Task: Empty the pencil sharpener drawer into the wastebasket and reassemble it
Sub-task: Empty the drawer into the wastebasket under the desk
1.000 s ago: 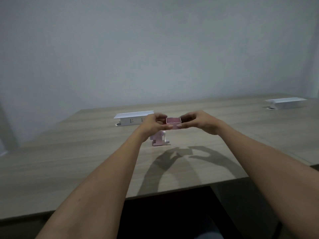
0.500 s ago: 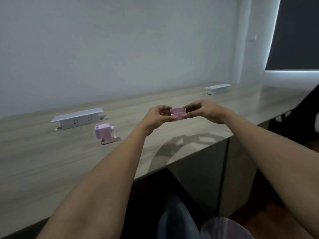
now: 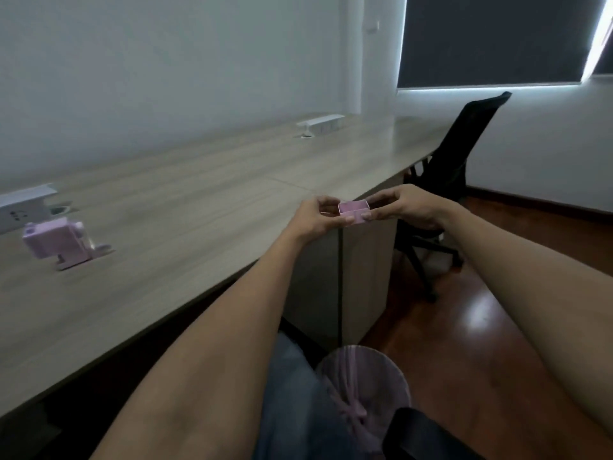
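Nearest to me, at 6 o'clock, I see my lap in blue trousers (image 3: pixel 292 403), and just beside it on the floor the wastebasket (image 3: pixel 365 376), round, lined with a pale pink bag; what lies inside it is too blurred for me to tell. A dark object (image 3: pixel 421 436) overlaps its near rim at 5 o'clock; I cannot tell what it is.

Both forearms reach up the middle of the view. At the centre, off the edge of the desk (image 3: pixel 199 227) and above the gap beside the grey cabinet (image 3: pixel 361 277), the drawer (image 3: pixel 354 212) is held level, open side up. My left hand (image 3: pixel 318 217) pinches its left end between thumb and fingers; my right hand (image 3: pixel 408 207) pinches its right end likewise. Both hands are closed upon it. It is a small pink open box; its contents cannot be made out. The drawer lies well apart from the wastebasket, farther out and not over it.

At 9 o'clock, on the desk, the pencil sharpener (image 3: pixel 56 244) stands upright, pink, blurred, with a white socket box (image 3: pixel 23 207) just behind it. Toward 12 o'clock a second socket box (image 3: pixel 320 123) sits far along the desk. At 2 o'clock a black office chair (image 3: pixel 464 154) stands on the wooden floor (image 3: pixel 497 327), beneath a dark window blind (image 3: pixel 491 38).
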Tool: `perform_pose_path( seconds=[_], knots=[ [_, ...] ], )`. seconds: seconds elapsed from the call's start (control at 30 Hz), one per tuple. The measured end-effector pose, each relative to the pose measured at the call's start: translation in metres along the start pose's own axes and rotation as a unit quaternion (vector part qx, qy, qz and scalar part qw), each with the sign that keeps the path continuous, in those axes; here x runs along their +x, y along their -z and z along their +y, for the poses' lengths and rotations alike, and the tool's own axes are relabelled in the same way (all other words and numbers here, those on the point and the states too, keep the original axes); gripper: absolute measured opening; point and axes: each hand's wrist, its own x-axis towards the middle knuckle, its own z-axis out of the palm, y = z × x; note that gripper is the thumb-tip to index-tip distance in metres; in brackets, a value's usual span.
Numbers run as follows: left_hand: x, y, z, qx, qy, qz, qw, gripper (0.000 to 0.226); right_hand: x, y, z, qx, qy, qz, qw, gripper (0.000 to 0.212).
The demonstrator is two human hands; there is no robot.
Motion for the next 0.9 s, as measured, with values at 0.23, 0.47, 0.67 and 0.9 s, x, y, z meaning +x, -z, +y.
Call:
perform_pose_path(
  seconds=[0.23, 0.47, 0.67, 0.9],
  knots=[
    [-0.017, -0.049, -0.051, -0.017, 0.026, -0.011, 0.999, 0.069, -0.025, -0.008, 0.071, 0.013, -0.065, -0.004, 0.998, 0.065],
    [-0.038, -0.08, -0.119, -0.08, 0.119, -0.007, 0.99, 0.069, -0.039, -0.048, 0.14, 0.077, -0.133, -0.02, 0.988, 0.054],
    [-0.052, -0.102, -0.182, -0.101, 0.212, -0.004, 0.972, 0.067, -0.048, -0.088, 0.211, 0.136, -0.213, -0.023, 0.967, 0.062],
    [-0.065, -0.127, -0.238, -0.092, 0.301, -0.02, 0.949, 0.053, -0.069, -0.127, 0.262, 0.219, -0.317, -0.065, 0.921, 0.035]
  ],
)
